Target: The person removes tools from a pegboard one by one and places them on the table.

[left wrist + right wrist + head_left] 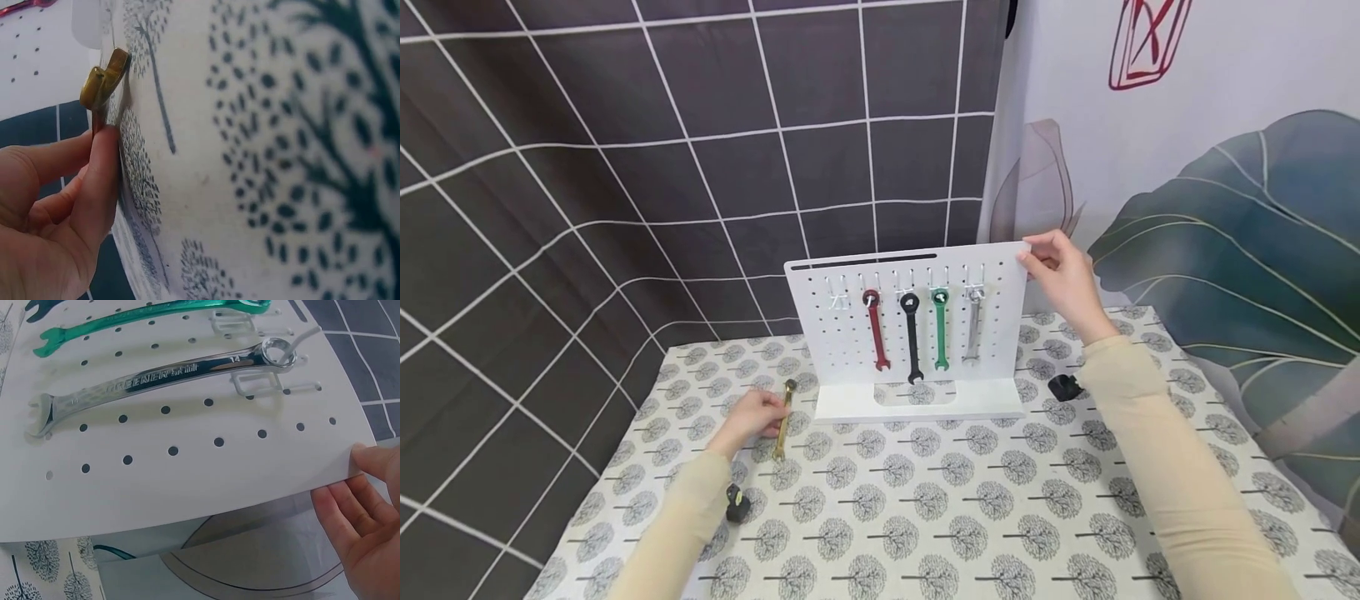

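A gold combination wrench (783, 421) is pinched by my left hand (756, 416) left of the pegboard; its open end (107, 78) shows in the left wrist view. My right hand (1063, 275) grips the top right corner of the white pegboard (842, 350), thumb in front and fingers behind. From hooks on the board hang a red wrench (876, 333), a black wrench (912, 337), a green wrench (941, 333) and a silver wrench (973, 329). At the far left of that row, a hook (837, 296) carries no wrench.
The pegboard's white base (917, 411) rests on a tablecloth (910, 500) printed with trees. Behind stands a dark curtain (715, 167) with a white grid. To the right is a pale wall covering (1225, 233) with a large leaf pattern. Black wrist cameras (1063, 387) sit at both wrists.
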Tool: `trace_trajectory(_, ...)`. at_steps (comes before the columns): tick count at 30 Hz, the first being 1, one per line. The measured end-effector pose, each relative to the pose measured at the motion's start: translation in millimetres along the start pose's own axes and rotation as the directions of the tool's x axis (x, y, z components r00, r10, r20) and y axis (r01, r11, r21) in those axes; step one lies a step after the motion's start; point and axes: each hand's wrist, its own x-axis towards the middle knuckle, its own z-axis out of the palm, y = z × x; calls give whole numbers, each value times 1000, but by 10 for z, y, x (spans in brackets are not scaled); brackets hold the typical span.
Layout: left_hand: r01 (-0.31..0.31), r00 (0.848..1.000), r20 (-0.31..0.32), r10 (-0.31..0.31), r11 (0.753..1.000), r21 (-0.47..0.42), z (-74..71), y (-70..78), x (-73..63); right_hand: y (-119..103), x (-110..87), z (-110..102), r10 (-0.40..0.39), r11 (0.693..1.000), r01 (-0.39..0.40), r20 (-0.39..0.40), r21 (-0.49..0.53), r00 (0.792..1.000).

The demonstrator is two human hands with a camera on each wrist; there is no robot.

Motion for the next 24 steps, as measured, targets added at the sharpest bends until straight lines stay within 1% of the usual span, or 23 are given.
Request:
trace_trajectory(3, -8, 1000, -21, 8, 1000, 26, 8, 18, -5, -7, 6, 1, 1, 1000, -1, -3, 4, 1000)
trace_trajectory(8, 22, 999, -40, -20, 999, 45, 10, 31, -4, -13, 12, 3, 20, 1000, -20, 5, 9, 1000)
trace_trajectory(11, 32, 998, -47, -29, 998, 49, 2, 43, -13, -22, 15, -3, 16, 1000, -16, 3, 5, 1000)
trace_trajectory(15, 44, 998, -49, -43, 999, 23, -7, 74, -49, -40, 26, -5, 0, 1000, 0, -4, 8, 1000)
trace_trajectory(19, 51, 998, -45, -52, 999, -10, -8, 91, -86, -57, 27, -12, 5, 1000, -5, 3, 8, 1000)
trace_trajectory(24, 35, 998, -57, -33, 999, 33, 6, 88, -92, -67, 5, -26, 22, 1000, -22, 13, -2, 1000)
